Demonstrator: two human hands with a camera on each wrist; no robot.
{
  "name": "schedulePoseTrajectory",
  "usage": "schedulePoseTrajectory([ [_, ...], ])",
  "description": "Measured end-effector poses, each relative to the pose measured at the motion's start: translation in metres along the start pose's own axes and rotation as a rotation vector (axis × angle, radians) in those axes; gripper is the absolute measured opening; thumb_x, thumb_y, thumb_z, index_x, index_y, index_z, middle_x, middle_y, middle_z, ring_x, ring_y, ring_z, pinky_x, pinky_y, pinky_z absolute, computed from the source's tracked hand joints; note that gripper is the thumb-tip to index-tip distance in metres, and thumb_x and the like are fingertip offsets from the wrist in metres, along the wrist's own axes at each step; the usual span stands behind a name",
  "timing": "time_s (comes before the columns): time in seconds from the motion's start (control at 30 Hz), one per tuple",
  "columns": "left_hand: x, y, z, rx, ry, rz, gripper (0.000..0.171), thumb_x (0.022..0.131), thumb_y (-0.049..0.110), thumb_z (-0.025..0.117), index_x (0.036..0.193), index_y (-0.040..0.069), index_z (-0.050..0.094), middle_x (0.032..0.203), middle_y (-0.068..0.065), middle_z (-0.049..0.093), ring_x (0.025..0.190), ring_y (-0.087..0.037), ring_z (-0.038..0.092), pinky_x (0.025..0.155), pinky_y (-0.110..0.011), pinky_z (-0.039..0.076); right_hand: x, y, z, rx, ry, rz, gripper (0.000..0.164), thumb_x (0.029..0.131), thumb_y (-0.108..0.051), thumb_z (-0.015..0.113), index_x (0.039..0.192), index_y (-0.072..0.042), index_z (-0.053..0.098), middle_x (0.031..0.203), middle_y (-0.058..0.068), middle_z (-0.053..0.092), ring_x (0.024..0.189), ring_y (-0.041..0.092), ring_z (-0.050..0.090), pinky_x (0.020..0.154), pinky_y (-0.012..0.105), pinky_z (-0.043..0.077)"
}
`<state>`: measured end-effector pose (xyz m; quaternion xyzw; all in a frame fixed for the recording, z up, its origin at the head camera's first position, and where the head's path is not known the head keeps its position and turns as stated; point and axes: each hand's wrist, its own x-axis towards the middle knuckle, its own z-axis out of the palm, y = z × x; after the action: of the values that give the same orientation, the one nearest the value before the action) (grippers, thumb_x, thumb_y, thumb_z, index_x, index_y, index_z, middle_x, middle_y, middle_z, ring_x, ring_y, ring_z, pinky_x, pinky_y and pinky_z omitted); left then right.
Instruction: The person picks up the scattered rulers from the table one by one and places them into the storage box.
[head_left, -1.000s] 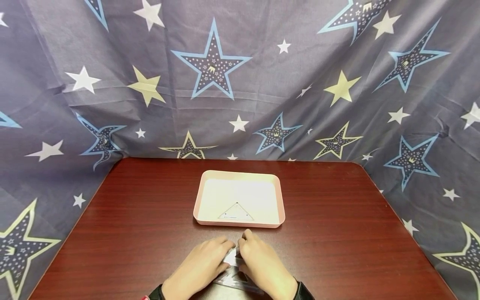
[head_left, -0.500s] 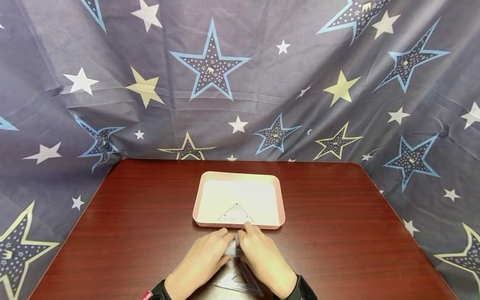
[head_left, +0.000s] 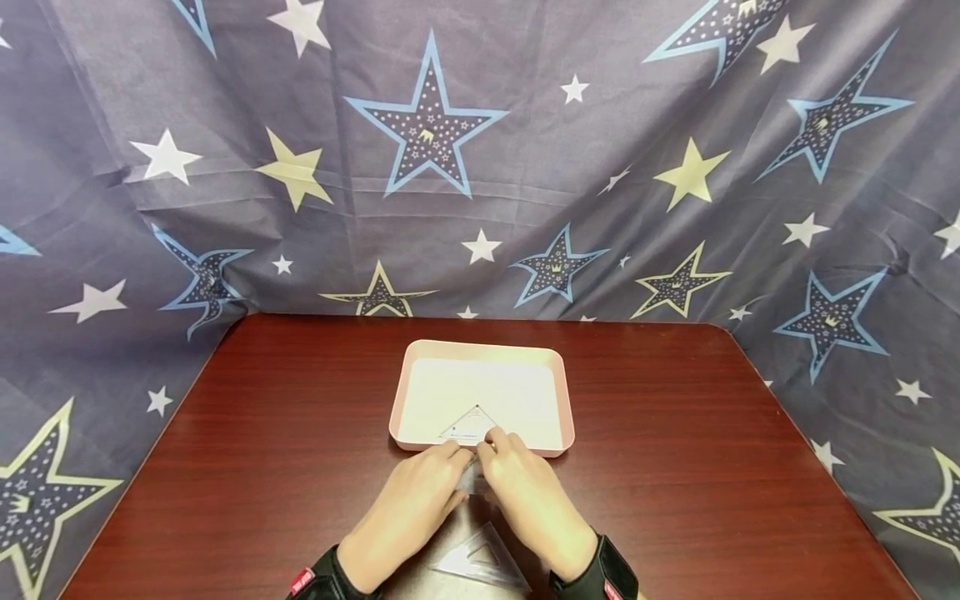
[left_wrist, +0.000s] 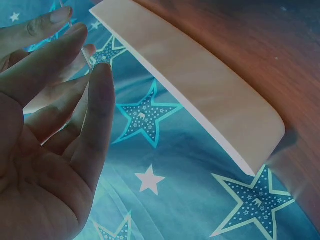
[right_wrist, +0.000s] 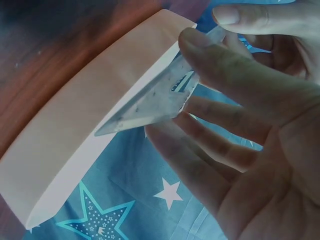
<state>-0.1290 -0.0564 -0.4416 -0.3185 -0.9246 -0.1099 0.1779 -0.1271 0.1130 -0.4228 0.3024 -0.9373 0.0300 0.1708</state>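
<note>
Both hands pinch one small clear plastic set square point(right_wrist: 150, 102) between them, just in front of the tray's near edge. My left hand point(head_left: 416, 500) grips its left side; in the left wrist view only a thin edge shows between thumb and fingers. On its right side, the thumb and fingers of my right hand point(head_left: 528, 504) hold it, one pointed corner sticking out. A second clear set square point(head_left: 491, 571), with a triangular cutout, lies flat on the table between the forearms. Inside the pink tray point(head_left: 567, 408) lies a thin triangle point(head_left: 471, 423) with dots and small print, partly covered by the right fingers.
The tray stands mid-table on a dark red wooden table point(head_left: 300, 400). Behind and at both sides hangs a grey star-patterned curtain point(head_left: 480, 167). Bare wood stretches left and right of the tray. Dark bands point(head_left: 592, 575) circle both wrists.
Both hands have moved forward from near the table's front to the tray's near edge, carrying the set square. The set square left on the table has come into fuller view behind them.
</note>
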Motion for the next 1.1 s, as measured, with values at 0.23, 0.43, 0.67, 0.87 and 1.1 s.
schedulePoseTrajectory([
  [0.23, 0.006, 0.000, -0.003, 0.013, 0.015, -0.017, 0.040, 0.067, 0.019, 0.091, 0.096, 0.010, 0.065, 0.085, 0.000, 0.059, 0.075, -0.016, 0.063, 0.061, -0.029, 0.053, 0.006, 0.004, -0.003, -0.028, 0.037, -0.018, 0.028, 0.072, 0.005, 0.079, 0.096, -0.003, 0.068, 0.097, 0.006, 0.060, 0.078, 0.018, 0.059, 0.063, 0.023, 0.051],
  [0.43, 0.010, -0.001, -0.004, 0.005, 0.044, -0.028, 0.037, 0.066, 0.017, 0.091, 0.091, 0.010, 0.065, 0.082, 0.000, 0.058, 0.074, -0.017, 0.062, 0.059, -0.030, 0.052, 0.011, 0.007, -0.004, -0.028, 0.045, -0.025, 0.025, 0.071, 0.004, 0.079, 0.092, -0.005, 0.067, 0.093, 0.004, 0.060, 0.076, 0.018, 0.058, 0.062, 0.024, 0.051],
  [0.67, 0.013, -0.004, -0.001, -0.002, 0.045, -0.027, 0.037, 0.066, 0.018, 0.090, 0.093, 0.009, 0.065, 0.084, 0.000, 0.059, 0.076, -0.018, 0.063, 0.063, -0.032, 0.053, 0.015, 0.013, -0.002, -0.005, 0.003, -0.023, 0.037, 0.064, -0.004, 0.088, 0.094, -0.006, 0.066, 0.092, 0.004, 0.057, 0.076, 0.018, 0.057, 0.066, 0.025, 0.051],
  [0.87, 0.018, -0.008, 0.004, -0.032, 0.043, -0.031, 0.035, 0.067, 0.016, 0.090, 0.091, 0.008, 0.065, 0.082, -0.001, 0.058, 0.075, -0.018, 0.063, 0.065, -0.033, 0.053, 0.018, 0.019, 0.002, 0.025, -0.024, -0.015, 0.041, 0.063, -0.009, 0.091, 0.097, -0.004, 0.068, 0.095, 0.005, 0.059, 0.080, 0.019, 0.060, 0.069, 0.026, 0.053],
  [1.1, 0.023, -0.012, 0.004, -0.050, 0.044, -0.042, 0.036, 0.068, 0.016, 0.089, 0.095, 0.007, 0.068, 0.084, -0.002, 0.060, 0.077, -0.019, 0.064, 0.066, -0.033, 0.053, 0.024, 0.023, 0.005, 0.028, -0.043, 0.003, 0.045, 0.063, -0.013, 0.092, 0.100, -0.004, 0.068, 0.095, 0.005, 0.059, 0.082, 0.020, 0.062, 0.070, 0.027, 0.054],
])
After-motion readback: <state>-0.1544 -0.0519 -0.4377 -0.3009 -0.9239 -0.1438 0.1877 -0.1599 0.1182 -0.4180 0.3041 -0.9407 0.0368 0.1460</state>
